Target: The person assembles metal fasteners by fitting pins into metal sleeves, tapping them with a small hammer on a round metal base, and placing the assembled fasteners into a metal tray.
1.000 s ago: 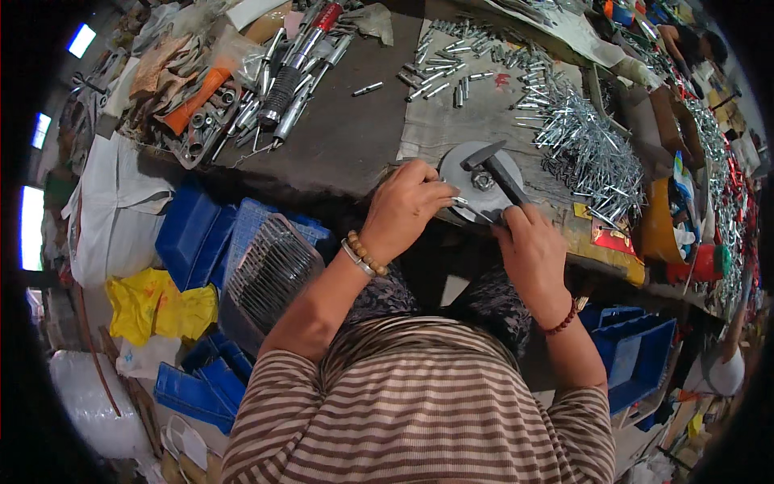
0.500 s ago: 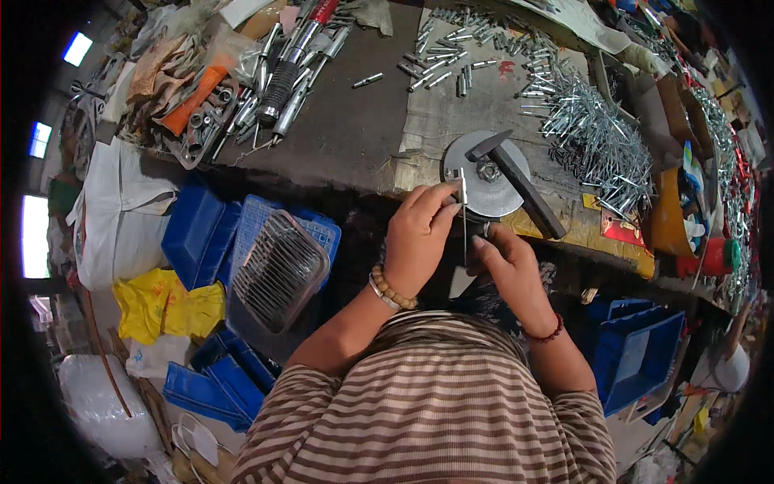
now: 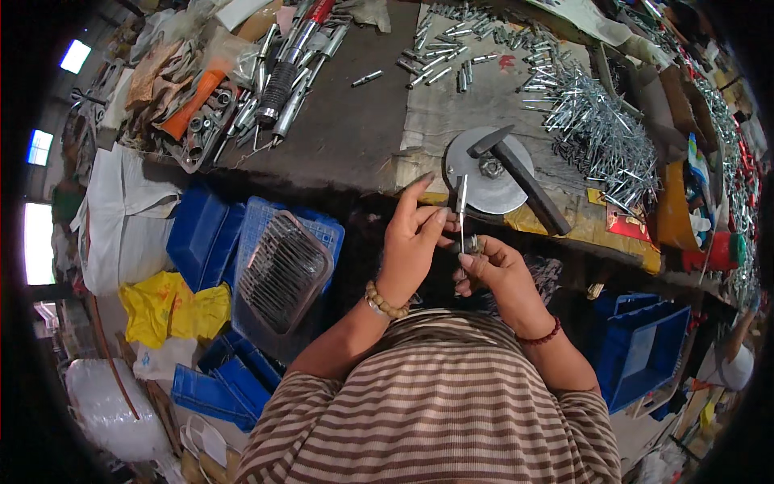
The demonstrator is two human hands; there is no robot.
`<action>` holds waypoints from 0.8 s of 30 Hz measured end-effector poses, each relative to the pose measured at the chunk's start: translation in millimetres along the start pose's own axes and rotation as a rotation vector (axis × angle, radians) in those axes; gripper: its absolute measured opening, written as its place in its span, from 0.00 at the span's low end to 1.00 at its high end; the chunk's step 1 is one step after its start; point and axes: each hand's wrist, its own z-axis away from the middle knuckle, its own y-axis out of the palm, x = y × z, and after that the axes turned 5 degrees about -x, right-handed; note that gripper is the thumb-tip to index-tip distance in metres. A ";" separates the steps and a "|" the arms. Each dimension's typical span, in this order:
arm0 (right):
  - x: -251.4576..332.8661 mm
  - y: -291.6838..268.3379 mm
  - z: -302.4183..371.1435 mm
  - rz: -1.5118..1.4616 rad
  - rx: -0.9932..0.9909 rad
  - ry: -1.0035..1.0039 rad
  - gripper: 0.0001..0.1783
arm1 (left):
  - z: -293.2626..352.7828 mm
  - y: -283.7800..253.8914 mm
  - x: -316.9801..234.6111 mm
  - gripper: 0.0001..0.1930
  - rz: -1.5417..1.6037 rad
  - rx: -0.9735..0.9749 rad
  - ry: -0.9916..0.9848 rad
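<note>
Fingers of the right hand (image 3: 509, 282) pinch the lower end of a slim metal rod (image 3: 462, 222), which rises nearly upright just off the near edge of the bench (image 3: 355, 121), its thicker upper part reaching in front of a grey disc (image 3: 477, 195). The left hand (image 3: 407, 246) is loosely spread to the left of the rod, index finger stretched toward the far side and thumb held apart from it; whether its other fingertips touch the rod, I cannot tell. A hammer (image 3: 528, 187) lies across the disc. Farther off, short silver tubes (image 3: 459, 60) are scattered over a flat sheet (image 3: 427, 121), and to their right is a heap of thin metal pins (image 3: 609, 145). Tools (image 3: 278, 101) crowd the far left of the bench. Below, on the left, are blue bins (image 3: 197, 234), a clear tray (image 3: 310, 302) and a yellow bag (image 3: 173, 306); another blue bin (image 3: 645, 355) sits at right. Bright windows (image 3: 39, 242) line the left wall.
</note>
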 end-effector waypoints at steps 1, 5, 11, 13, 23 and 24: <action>-1.3 1.1 -0.1 0.000 0.007 0.002 0.08 | -0.6 -2.1 0.4 0.29 0.051 0.020 -0.036; -4.5 7.2 -2.0 0.010 0.018 0.012 0.08 | -0.7 -8.2 -3.0 0.30 0.085 0.022 -0.048; -9.6 23.9 -0.7 0.223 -0.012 -0.024 0.12 | 6.3 -19.4 -0.8 0.33 0.068 -0.035 -0.049; -6.1 33.6 2.2 0.292 0.063 -0.008 0.12 | 11.4 -29.9 0.9 0.30 0.079 -0.036 0.015; -31.6 28.8 -19.7 0.365 0.132 -0.030 0.14 | 75.2 -213.8 33.9 0.17 -0.598 -0.803 0.310; -34.1 26.7 -21.8 0.356 0.135 -0.022 0.15 | 80.8 -232.4 38.3 0.20 -0.582 -0.866 0.178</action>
